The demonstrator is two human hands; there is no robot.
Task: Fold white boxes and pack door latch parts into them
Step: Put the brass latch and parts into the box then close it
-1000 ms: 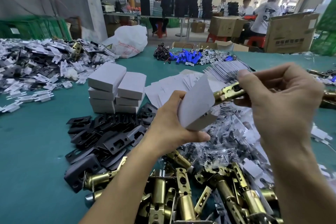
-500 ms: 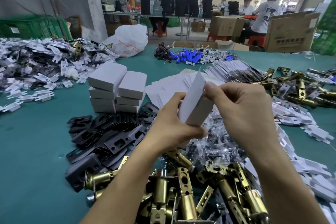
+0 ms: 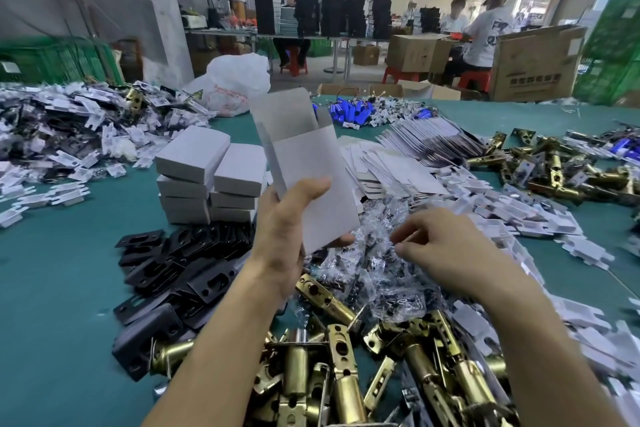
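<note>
One box was held up by the left hand, gripped round its lower half, thumb laid across the front face. Its long axis was run from 5 o'clock up to 11 o'clock. The open mouth was pointed up and away at 11, with the lid flap raised above it. Whether anything already lay inside could not be seen.

And the right hand was found apart from the left, at 4 o'clock from the box, lowered onto the heap of clear bags with fingers curled down into the film. Whether a bag was actually pinched could not be told.

A bag was judged the next item wanted. The right hand was plainly the nearer, the left being taken up with the box. A lift toward 10 o'clock would be called for to bring a bag over the mouth.

Brass latches were piled at 6 o'clock and black plates at 8 o'clock. A stack of closed boxes was set at 10 o'clock on the table.
</note>
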